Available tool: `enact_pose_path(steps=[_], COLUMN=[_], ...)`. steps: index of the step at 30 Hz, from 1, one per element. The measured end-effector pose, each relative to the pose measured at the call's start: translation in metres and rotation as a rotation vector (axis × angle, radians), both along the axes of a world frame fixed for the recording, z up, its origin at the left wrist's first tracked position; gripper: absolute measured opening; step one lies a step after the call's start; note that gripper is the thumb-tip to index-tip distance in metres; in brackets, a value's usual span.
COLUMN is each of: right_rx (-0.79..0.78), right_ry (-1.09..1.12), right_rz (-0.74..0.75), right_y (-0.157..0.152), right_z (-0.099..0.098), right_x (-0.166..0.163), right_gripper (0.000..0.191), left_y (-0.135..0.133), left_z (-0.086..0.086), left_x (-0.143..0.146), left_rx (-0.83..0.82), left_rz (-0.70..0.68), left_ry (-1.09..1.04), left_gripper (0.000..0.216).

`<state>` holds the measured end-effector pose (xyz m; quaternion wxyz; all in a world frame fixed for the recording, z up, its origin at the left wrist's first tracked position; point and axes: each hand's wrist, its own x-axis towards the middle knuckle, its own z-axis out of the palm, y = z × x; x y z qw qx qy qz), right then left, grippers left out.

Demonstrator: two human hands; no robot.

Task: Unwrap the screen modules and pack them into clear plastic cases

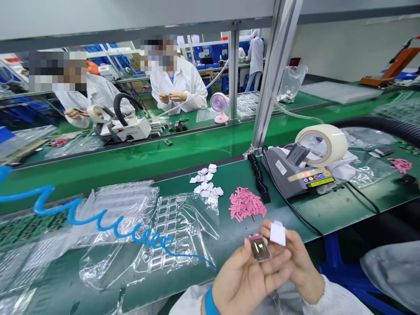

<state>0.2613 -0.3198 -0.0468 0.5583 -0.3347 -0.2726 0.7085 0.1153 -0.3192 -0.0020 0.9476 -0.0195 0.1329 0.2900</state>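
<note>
Between the thumb and fingers of my left hand [244, 278] is a small display panel [260, 249], its dark glassy face turned up and a pink strip along its top edge. A blue band circles that wrist. Just behind and to the right, my right hand [302, 262] pinches a small white card-like piece [278, 233] with a narrow tab. The two hands are close together, above the table's front edge. Beyond them lie a heap of pink strips [247, 204] and a loose pile of similar white pieces [208, 190].
A clear plastic tray [166, 232] lies left, crossed by a coiled blue cord [121, 229]. Right stands a grey machine [292, 175] with a tape roll [321, 144] on top. Black parts [258, 177] line up beside it. Across the green conveyor [197, 151], co-workers sit near a pink fan [219, 107].
</note>
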Motion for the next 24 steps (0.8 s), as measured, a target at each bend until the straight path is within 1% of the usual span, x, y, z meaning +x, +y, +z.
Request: enact_pose_path(steps=[2, 5, 8, 10, 12, 15, 20, 24], right_rx=[0.027, 0.103, 0.241, 0.355, 0.47, 0.633, 0.837, 0.999], right_ry=[-0.037, -0.121, -0.227, -0.307, -0.388, -0.497, -0.584, -0.711], right_rz=[-0.057, -0.132, -0.176, -0.164, -0.12, -0.028, 0.133, 0.263], right_y=[0.008, 0.017, 0.018, 0.017, 0.016, 0.017, 0.022, 0.021], right_z=[0.0, 0.005, 0.019, 0.029, 0.037, 0.042, 0.045, 0.055], right_x=[0.006, 0.017, 0.025, 0.026, 0.026, 0.026, 0.033, 0.036], right_gripper=[0.031, 0.022, 0.023, 0.023, 0.019, 0.018, 0.022, 0.025], left_y=[-0.001, -0.003, -0.005, -0.006, -0.007, -0.009, -0.01, -0.01], left_z=[0.0, 0.0, 0.0, 0.0, 0.0, 0.003, 0.005, 0.006], left_x=[-0.001, -0.003, -0.003, -0.002, -0.001, 0.0, 0.001, 0.003], left_rx=[-0.025, -0.055, -0.103, -0.154, -0.206, -0.254, -0.261, -0.246], left_rz=[-0.012, -0.024, -0.059, -0.089, -0.124, -0.159, -0.207, -0.231], left_ry=[-0.003, -0.002, 0.025, 0.053, 0.072, 0.097, 0.147, 0.152], left_gripper=[0.039, 0.035, 0.033, 0.036, 0.042, 0.047, 0.054, 0.052])
